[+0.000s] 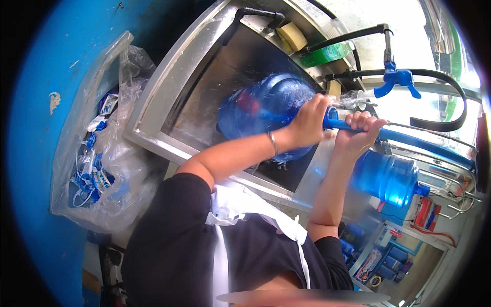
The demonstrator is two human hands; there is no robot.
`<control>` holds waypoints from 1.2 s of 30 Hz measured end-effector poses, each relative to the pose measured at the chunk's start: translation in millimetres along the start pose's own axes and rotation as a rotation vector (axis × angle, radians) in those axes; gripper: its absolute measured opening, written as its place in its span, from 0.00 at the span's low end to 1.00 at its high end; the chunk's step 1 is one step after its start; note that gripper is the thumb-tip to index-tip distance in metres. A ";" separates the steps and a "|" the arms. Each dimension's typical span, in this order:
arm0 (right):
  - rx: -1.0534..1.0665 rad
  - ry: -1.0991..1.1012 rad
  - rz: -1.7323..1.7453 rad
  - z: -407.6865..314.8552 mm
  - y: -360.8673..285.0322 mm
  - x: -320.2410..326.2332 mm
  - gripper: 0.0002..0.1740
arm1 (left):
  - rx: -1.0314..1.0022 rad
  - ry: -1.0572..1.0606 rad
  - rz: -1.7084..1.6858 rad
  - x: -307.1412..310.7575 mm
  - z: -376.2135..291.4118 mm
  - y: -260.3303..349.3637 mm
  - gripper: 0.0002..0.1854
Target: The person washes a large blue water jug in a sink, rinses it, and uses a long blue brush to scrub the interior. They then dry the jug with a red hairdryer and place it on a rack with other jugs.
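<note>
A blue water jug (245, 111) lies on its side in a stainless steel sink (195, 103), neck to the right. My left hand (312, 119) is around its neck end, the fingers partly blurred. My right hand (356, 128) grips a long blue handle (339, 124) just outside the mouth. The handle runs into the jug, where a blurred red shape (248, 103) shows through the wall. From a blue tap (393, 82), water streams and splashes over the neck and my left hand.
A yellow sponge (293, 36) and green bottle (328, 54) stand on the sink's back ledge, near black pipes (345, 37). Another blue jug (385, 178) is at right. A clear plastic bag (122, 161) of blue caps and wrappers hangs by the blue wall (34, 134).
</note>
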State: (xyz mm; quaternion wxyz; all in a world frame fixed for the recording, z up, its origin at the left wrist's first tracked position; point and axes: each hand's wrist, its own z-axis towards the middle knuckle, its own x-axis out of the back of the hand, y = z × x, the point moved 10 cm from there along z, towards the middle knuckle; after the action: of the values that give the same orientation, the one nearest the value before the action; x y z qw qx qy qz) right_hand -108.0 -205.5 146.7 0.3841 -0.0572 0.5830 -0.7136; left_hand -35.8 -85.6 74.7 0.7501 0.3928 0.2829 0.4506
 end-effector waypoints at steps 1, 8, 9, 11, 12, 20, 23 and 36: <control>-0.053 -0.127 0.026 1.3 6.7 -10.7 0.32 | 0.062 -0.250 -0.028 -25.3 11.7 -19.8 0.33; -0.247 -0.698 0.169 -3.4 24.6 -54.8 0.33 | 0.091 -1.147 -0.319 -73.3 2.1 -30.3 0.26; -0.226 -0.641 0.212 1.2 22.8 -51.7 0.33 | 0.052 -0.889 -0.232 -58.6 15.0 -23.0 0.27; -0.186 -0.558 0.199 6.2 22.4 -48.2 0.33 | 0.078 -0.347 0.039 -15.8 5.9 -2.6 0.29; -0.167 -0.491 0.248 8.9 21.2 -44.8 0.33 | 0.179 -0.179 0.076 0.2 -3.4 -0.1 0.34; -0.047 -0.204 0.004 15.0 16.0 -29.8 0.31 | -0.043 -0.446 0.014 -30.6 31.9 -22.0 0.38; -0.065 -0.303 0.003 14.6 18.9 -39.4 0.31 | 0.032 -0.832 -0.048 -67.6 35.6 -51.4 0.28; -0.101 0.088 -0.004 20.6 18.0 5.9 0.31 | 0.096 -0.153 0.241 -7.5 -17.6 1.4 0.50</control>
State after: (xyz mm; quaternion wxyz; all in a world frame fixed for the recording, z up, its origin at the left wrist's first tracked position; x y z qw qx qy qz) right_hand -92.5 -225.9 135.2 0.3534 -0.0463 0.6345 -0.6858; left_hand -53.4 -86.0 67.1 0.6904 0.4925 0.1969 0.4920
